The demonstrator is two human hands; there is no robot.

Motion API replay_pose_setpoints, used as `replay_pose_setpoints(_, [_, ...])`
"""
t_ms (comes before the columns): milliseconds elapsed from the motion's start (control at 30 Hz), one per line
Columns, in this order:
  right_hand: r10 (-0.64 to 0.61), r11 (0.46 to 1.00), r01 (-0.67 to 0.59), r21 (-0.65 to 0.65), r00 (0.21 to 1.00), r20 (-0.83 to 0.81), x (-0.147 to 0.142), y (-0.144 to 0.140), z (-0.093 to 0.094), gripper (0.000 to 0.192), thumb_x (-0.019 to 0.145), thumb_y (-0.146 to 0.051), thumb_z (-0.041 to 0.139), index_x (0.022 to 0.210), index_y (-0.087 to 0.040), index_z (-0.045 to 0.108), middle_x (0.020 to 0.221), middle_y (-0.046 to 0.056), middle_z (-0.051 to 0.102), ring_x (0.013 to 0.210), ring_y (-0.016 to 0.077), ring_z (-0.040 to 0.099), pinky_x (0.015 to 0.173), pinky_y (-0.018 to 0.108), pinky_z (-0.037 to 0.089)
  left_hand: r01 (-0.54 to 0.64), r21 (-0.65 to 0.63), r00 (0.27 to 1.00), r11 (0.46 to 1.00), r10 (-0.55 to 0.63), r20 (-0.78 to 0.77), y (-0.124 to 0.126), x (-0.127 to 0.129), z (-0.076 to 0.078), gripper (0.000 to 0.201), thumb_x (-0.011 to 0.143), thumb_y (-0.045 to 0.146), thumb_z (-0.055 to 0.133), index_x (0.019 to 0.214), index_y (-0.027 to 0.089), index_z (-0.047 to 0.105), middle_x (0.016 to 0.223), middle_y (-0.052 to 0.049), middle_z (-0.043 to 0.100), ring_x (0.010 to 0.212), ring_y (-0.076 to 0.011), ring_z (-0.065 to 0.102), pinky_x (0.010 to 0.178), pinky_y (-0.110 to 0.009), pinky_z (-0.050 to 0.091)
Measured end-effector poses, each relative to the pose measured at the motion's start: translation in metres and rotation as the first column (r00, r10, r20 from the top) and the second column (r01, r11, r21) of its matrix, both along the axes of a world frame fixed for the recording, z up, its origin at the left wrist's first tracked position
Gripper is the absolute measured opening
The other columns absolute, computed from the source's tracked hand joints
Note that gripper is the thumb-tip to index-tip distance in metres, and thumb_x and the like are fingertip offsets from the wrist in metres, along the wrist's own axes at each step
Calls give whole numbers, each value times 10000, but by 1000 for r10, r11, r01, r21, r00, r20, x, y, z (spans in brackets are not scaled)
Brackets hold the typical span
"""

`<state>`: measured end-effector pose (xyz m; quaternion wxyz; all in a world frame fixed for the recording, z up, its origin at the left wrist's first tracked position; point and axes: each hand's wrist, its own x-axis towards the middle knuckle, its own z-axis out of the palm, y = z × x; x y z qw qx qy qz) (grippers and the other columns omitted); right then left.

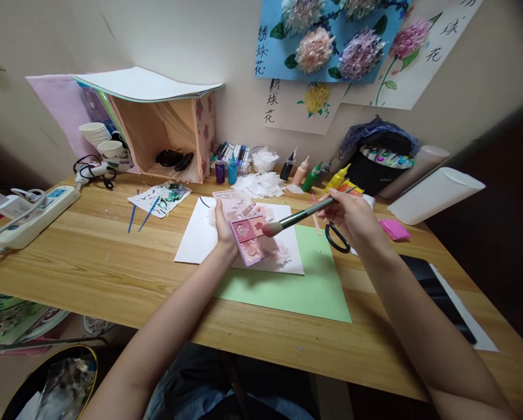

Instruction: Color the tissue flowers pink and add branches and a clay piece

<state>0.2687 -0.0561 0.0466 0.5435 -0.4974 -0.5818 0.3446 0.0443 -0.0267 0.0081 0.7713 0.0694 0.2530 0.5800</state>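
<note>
Over the flat white paper sheet (190, 251), your left hand (225, 228) is reaching forward, gripping the open pink plastic palette (251, 240); your right hand (349, 213) is pinching the long green-handled, pink-bristled brush (303, 216), slanting it palette-ward.

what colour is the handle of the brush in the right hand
The handle is dark green, best seen in the head view.

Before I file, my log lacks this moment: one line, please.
left hand: open palette | right hand: brush | bristles: at palette | white paper: on green sheet
</note>
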Motion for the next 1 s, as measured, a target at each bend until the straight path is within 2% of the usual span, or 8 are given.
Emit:
replay_pose_setpoints(133, [-74,994,74,85,997,3,10,-6,13,338,865,-406,525,609,-196,590,508,2,572,427,134,555,413,264,441,-86,75,992,993,92,-81,9,-10,3,594,855,615,309,994,127,616,802,-101,686,746,-235,666,741,-371,526])
replay_pose_setpoints(233, [-41,983,5,182,980,196,5,-18,22,300,887,-358,506,656,-198,609,586,12,602,507,144,588,467,274,452,-124,95,986,988,133,-95,14,-18,5,643,839,655,277,988,130,616,792,-105,682,774,-250,668,767,-395,522])
replay_pose_setpoints(367, [52,939,-253,232,773,633,-12,-34,28,224,908,-282,461,760,-205,610,677,20,631,625,152,602,589,293,471,-146,93,980,985,157,-120,16,-25,9,653,823,681,275,973,140,607,818,-115,685,830,-267,664,811,-424,513])
replay_pose_setpoints(433, [51,901,-357,247,652,757,-19,-38,29,168,896,-244,467,794,-207,595,696,23,633,629,151,579,600,298,458,-153,100,977,983,165,-134,16,-27,11,658,818,692,274,965,142,603,815,-115,683,832,-270,662,818,-430,508])
replay_pose_setpoints(500, [15,872,-404,278,589,808,-22,-39,31,141,886,-216,472,794,-210,579,693,25,626,624,153,558,601,304,448,-178,132,971,975,195,-135,17,-27,12,655,827,688,257,958,147,600,785,-102,678,801,-259,663,807,-422,508])
replay_pose_setpoints(600, [-60,859,-377,346,597,800,-22,-41,34,140,884,-193,467,792,-215,570,701,30,622,631,158,552,597,306,443,-191,170,969,967,214,-126,18,-28,13,668,832,689,236,957,144,601,743,-90,668,731,-242,658,768,-402,511])
replay_pose_setpoints(833, [19,854,-446,267,540,841,-18,-41,34,122,893,-197,477,823,-200,578,726,30,629,663,148,557,628,292,452,-205,141,967,969,223,-123,23,-32,12,709,844,679,171,954,134,611,746,-100,668,698,-235,650,745,-391,508])
replay_pose_setpoints(1000, [20,858,-425,289,590,807,-17,-42,37,132,893,-195,471,834,-213,587,719,26,621,656,149,552,607,290,455,-195,167,970,966,216,-115,27,-34,7,662,863,630,181,916,136,618,744,-104,668,717,-234,654,765,-391,510])
